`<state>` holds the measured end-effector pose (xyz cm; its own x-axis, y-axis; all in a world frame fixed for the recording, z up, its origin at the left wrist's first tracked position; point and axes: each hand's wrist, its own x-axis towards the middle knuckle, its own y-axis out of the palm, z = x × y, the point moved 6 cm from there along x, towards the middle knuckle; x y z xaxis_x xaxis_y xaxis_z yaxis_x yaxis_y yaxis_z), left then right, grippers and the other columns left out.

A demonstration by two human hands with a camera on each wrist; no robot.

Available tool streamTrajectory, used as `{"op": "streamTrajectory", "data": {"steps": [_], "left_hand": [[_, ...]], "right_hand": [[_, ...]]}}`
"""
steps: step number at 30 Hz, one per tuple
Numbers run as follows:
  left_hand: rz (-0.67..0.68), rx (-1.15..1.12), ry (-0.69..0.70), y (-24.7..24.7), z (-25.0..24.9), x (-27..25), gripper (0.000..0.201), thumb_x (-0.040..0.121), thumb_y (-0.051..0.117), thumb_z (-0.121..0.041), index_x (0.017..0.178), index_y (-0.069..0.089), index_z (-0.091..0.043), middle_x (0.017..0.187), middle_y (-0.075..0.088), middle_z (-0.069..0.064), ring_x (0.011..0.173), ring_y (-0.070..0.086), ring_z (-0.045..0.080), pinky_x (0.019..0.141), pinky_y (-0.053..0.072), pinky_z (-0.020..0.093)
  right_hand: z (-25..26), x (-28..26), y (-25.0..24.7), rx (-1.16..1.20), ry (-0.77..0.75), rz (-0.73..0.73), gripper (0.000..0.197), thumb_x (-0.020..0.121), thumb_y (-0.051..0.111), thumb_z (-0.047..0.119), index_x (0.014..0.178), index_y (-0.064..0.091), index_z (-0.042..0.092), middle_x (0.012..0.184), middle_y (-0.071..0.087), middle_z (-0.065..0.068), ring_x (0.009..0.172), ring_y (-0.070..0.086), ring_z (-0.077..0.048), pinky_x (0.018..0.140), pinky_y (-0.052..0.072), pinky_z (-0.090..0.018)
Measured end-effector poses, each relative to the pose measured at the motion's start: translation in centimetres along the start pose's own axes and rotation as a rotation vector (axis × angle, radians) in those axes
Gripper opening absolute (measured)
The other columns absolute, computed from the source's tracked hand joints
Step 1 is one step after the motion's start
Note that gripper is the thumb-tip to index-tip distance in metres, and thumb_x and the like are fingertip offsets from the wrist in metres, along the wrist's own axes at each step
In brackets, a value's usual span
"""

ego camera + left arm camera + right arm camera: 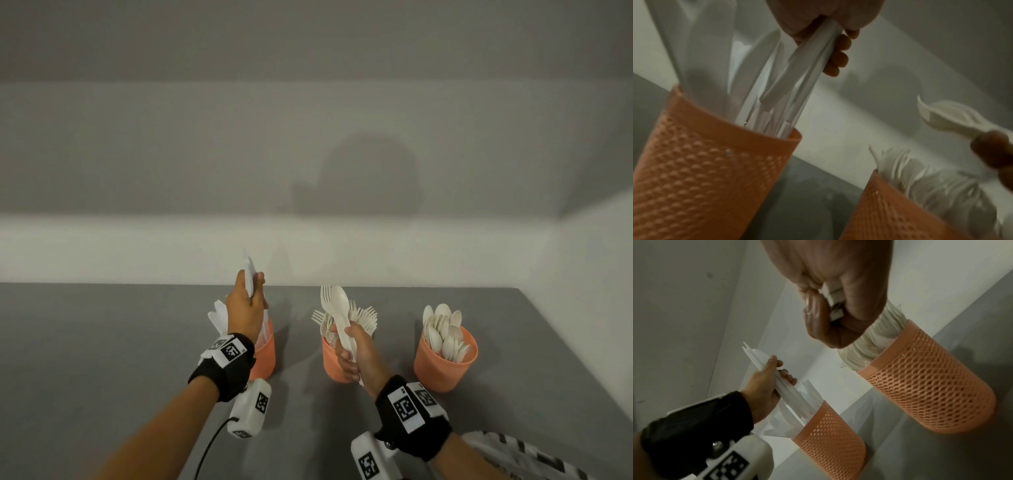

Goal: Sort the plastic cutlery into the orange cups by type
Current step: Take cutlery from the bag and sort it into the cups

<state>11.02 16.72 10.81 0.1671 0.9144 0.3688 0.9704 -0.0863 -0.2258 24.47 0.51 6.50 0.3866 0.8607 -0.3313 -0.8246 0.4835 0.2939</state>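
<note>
Three orange perforated cups stand in a row on the grey table. My left hand [248,296] grips a bunch of white knives [250,275] whose handle ends reach into the left cup [265,353], which holds more knives. In the left wrist view the knives [797,84] slant down into that cup [705,162]. My right hand [349,349] grips a spoon [339,305] and forks by their handles in front of the middle cup [330,363], which is full of forks. The right cup [442,366] is packed with spoons. In the right wrist view the handle ends [833,305] stick out of my fist.
A white wall runs along the table's far edge and right side. Bare grey tabletop [102,342] lies left of the cups. A striped black-and-white thing [513,452] shows at the bottom right, near my right arm.
</note>
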Motion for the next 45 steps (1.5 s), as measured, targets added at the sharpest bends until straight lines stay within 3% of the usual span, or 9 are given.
{"op": "streamTrajectory", "data": {"steps": [7,16,21,24,27,30,33,39,45], "left_hand": [[0.05,0.123,0.027,1.6,2.3,-1.2,0.007,0.094,0.05,-0.022,0.092,0.049,-0.016,0.072,0.058,0.005,0.067,0.059,0.029,0.066,0.045,0.033],[0.147,0.324,0.102,1.9,1.9,-1.1,0.053,0.088,0.055,-0.001,0.136,0.037,-0.014,0.098,0.049,0.0,0.068,0.053,0.021,0.068,0.045,0.03],[0.346,0.849,0.43,3.4,2.0,-1.7,0.033,0.053,0.076,0.013,0.082,0.067,-0.001,0.075,0.064,0.013,0.069,0.065,0.034,0.06,0.054,0.036],[0.326,1.084,0.485,3.5,1.6,-2.3,0.013,0.071,0.067,-0.008,0.083,0.068,-0.003,0.081,0.068,0.011,0.091,0.065,0.032,0.089,0.049,0.045],[0.335,1.144,0.435,3.0,1.9,-2.5,0.052,0.091,0.029,-0.034,0.111,0.062,0.001,0.107,0.067,0.02,0.111,0.06,0.034,0.107,0.02,0.046],[0.336,0.972,0.422,2.9,0.1,-2.8,0.073,0.096,0.007,-0.049,0.131,0.048,-0.001,0.13,0.053,0.025,0.126,0.048,0.038,0.115,0.013,0.045],[0.386,0.522,0.303,3.5,-2.8,-3.8,0.061,0.097,0.022,-0.047,0.142,0.034,-0.007,0.142,0.043,0.014,0.13,0.043,0.028,0.109,0.027,0.03],[0.591,-0.065,-0.215,6.7,-3.8,-5.8,0.038,0.095,0.048,-0.014,0.133,0.041,-0.011,0.103,0.061,0.011,0.07,0.063,0.01,0.057,0.05,0.015],[0.554,-0.018,-0.134,8.4,-4.5,-6.5,0.014,0.093,0.045,-0.006,0.096,0.059,-0.005,0.071,0.058,0.008,0.06,0.054,0.016,0.052,0.044,0.026]], "right_hand": [[-0.5,0.0,-0.1,-0.097,-0.047,-0.02,0.03,0.094,0.024,0.011,0.078,0.049,0.012,0.043,0.039,0.005,0.028,0.024,-0.005,0.034,0.017,-0.015],[-0.8,-0.1,-0.6,-0.123,0.007,-0.072,0.026,0.094,0.027,0.01,0.086,0.052,0.012,0.051,0.042,0.0,0.029,0.029,-0.006,0.034,0.022,-0.014],[-0.6,-0.5,-0.3,-0.067,-0.009,-0.065,0.028,0.095,0.027,0.013,0.082,0.051,0.012,0.043,0.035,0.002,0.026,0.022,-0.004,0.03,0.016,-0.011],[-0.4,-0.8,-0.1,-0.088,-0.007,-0.072,0.024,0.096,0.028,0.014,0.083,0.049,0.012,0.048,0.034,-0.001,0.026,0.023,-0.003,0.03,0.017,-0.011],[-0.5,-0.9,0.0,-0.129,-0.037,-0.076,0.019,0.096,0.031,0.014,0.086,0.046,0.013,0.054,0.037,-0.003,0.027,0.026,-0.002,0.03,0.019,-0.011],[-0.3,-1.2,0.3,-0.179,-0.1,-0.065,0.021,0.098,0.031,0.015,0.085,0.047,0.015,0.057,0.041,-0.004,0.029,0.027,-0.003,0.031,0.019,-0.012],[0.5,-1.5,0.2,-0.133,-0.158,-0.071,0.022,0.099,0.032,0.013,0.085,0.049,0.012,0.058,0.042,-0.007,0.027,0.028,-0.002,0.028,0.02,-0.012],[0.8,-1.5,-0.5,-0.161,-0.209,-0.081,0.028,0.1,0.034,0.02,0.078,0.051,0.017,0.058,0.044,-0.004,0.029,0.025,-0.003,0.032,0.017,-0.013],[1.0,-2.0,-1.1,-0.272,-0.352,-0.055,0.013,0.1,0.037,0.021,0.102,0.05,0.017,0.051,0.045,0.007,0.032,0.035,-0.001,0.033,0.026,-0.012]]}}
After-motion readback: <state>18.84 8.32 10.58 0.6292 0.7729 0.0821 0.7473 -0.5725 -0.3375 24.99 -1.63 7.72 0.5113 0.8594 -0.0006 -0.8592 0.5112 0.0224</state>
